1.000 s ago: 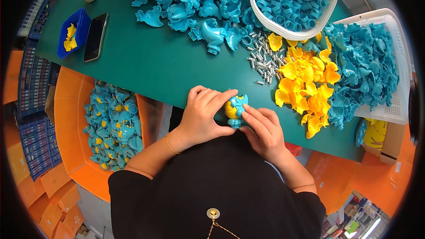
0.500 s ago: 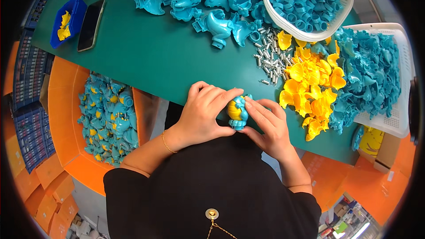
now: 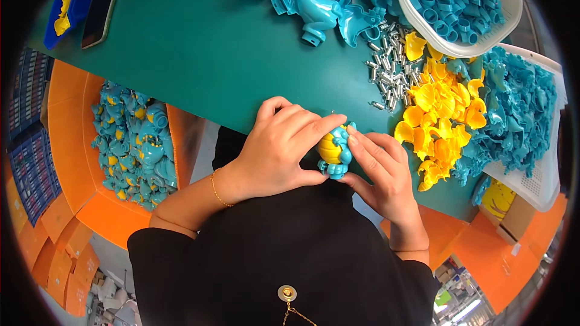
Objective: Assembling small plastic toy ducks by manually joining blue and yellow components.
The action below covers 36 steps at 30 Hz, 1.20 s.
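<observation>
Between my two hands is a small teal plastic toy figure with a ridged yellow belly, held upright at the table's near edge. My left hand pinches it from the left, forefinger along its top and thumb low by its feet. My right hand grips its right side with fingertips above and thumb below. Parts of the figure's back and edges are hidden by the fingers. To the right of my hands lie loose curved yellow pieces and small silver metal cylinders.
Teal shell halves lie at the far side of the green table. A white tub of teal rings and a white basket of teal parts stand right. At left are a phone, blue tray and orange box of figures.
The view has shifted, so the table's things sit higher in it. The toy figure has turned slightly, with its yellow belly facing up more. Both hands keep their grip.
</observation>
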{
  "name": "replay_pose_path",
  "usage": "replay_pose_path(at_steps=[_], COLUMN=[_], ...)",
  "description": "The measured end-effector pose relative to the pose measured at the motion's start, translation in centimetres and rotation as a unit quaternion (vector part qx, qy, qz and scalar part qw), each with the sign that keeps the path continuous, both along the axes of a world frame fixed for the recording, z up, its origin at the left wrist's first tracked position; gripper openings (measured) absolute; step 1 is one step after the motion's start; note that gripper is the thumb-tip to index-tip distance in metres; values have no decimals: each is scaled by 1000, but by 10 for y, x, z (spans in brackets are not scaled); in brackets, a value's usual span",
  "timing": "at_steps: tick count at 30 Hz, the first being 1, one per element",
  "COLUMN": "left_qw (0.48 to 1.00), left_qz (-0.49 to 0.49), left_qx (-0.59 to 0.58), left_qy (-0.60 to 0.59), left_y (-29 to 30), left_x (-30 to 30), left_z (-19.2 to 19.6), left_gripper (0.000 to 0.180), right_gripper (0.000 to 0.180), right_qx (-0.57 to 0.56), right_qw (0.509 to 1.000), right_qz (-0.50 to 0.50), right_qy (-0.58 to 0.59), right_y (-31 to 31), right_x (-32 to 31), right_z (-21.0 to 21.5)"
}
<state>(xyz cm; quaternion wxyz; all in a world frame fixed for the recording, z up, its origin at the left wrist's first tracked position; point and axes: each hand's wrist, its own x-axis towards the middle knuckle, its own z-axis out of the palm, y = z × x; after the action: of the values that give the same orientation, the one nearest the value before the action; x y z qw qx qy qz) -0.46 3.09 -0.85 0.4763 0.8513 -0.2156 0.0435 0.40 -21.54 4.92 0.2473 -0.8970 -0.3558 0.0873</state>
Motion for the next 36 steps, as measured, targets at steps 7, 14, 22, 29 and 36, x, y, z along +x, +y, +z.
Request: replay_pose_path(at_steps=[7, 14, 22, 29, 36], left_qw=[1000, 1000, 1000, 1000, 996], left_qz=[-11, -9, -3, -8, -34], left_qx=[-4, -24, -10, 1, -18], left_qy=[4, 4, -1, -26, -82], left_y=[-1, 0, -1, -1, 2], left_x=[2, 1, 0, 1, -2], left_z=[1, -5, -3, -3, -17], left_gripper=[84, 88, 87, 80, 74], right_gripper=[65, 74, 71, 58, 55], right_qx=[-30, -80, 111, 144, 204], right_qw=[998, 997, 992, 985, 969], right_qz=[-31, 13, -38, -47, -54], right_qy=[-35, -14, 45, -81, -132], right_y=[5, 11, 4, 1, 5], right_x=[-11, 3, 2, -14, -30], right_z=[-1, 9, -20, -35, -56])
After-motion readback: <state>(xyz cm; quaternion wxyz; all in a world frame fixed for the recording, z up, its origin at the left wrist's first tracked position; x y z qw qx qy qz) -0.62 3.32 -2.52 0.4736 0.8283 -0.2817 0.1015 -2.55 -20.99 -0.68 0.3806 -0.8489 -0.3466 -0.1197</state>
